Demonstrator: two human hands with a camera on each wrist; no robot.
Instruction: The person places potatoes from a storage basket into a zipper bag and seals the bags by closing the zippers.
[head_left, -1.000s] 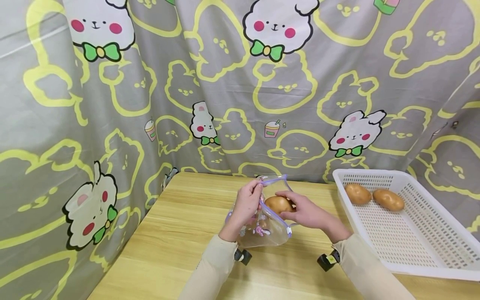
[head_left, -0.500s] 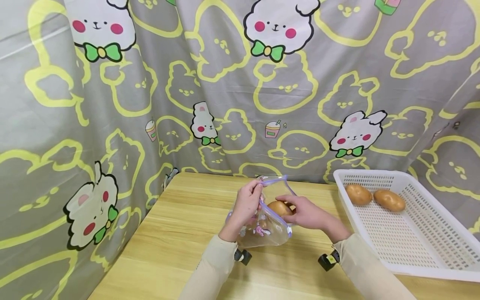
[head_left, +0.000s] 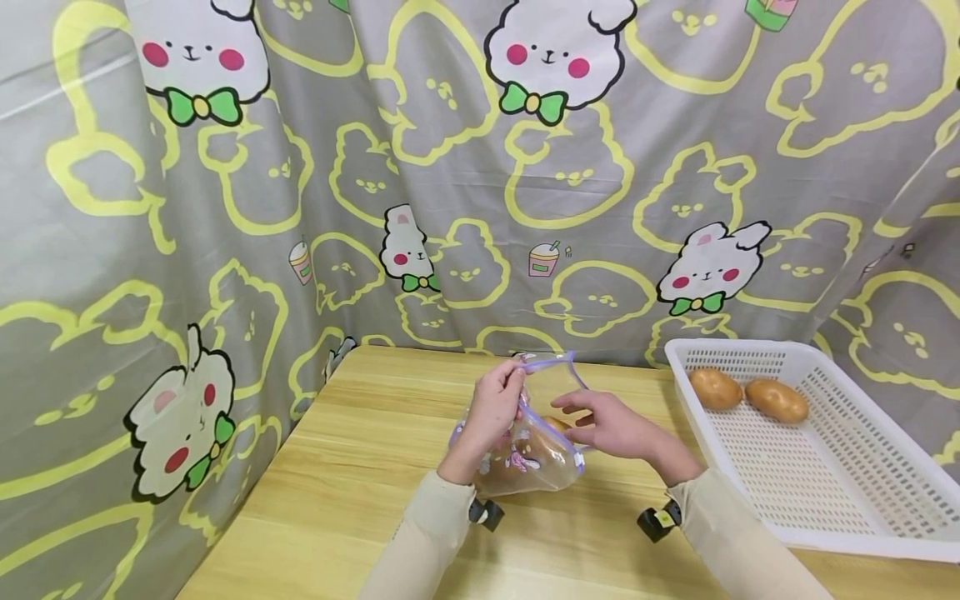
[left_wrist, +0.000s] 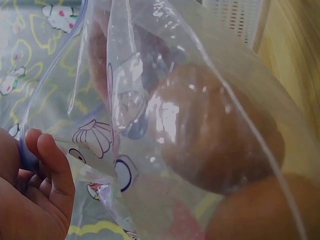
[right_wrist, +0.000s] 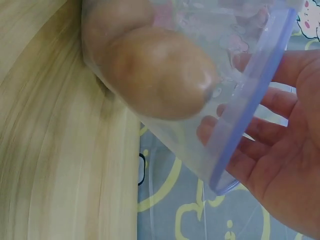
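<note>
A clear zip bag [head_left: 517, 477] with a purple zip edge and printed cartoon figures stands on the table, its mouth held wide. My left hand [head_left: 495, 406] pinches the bag's edge on the left; the left wrist view shows its curled fingers [left_wrist: 55, 165] on the purple strip. Through the plastic in the right wrist view, a smooth brown potato [right_wrist: 160, 75] lies inside against another potato [right_wrist: 117, 17]. My right hand [head_left: 611, 425] is at the mouth, its spread fingertips [right_wrist: 207, 127] reaching inside, a small gap away from the nearer potato.
To the right stands a white perforated plastic basket [head_left: 862, 542] with two potatoes, one left [head_left: 715, 389] and one right [head_left: 777, 400], at its far end. The wooden table [head_left: 360, 425] meets a patterned grey curtain [head_left: 465, 183] at the back and left.
My right hand has let go of the potato, which has dropped from the mouth down into the bag. Its fingers have spread. My left hand keeps its pinch on the edge.
</note>
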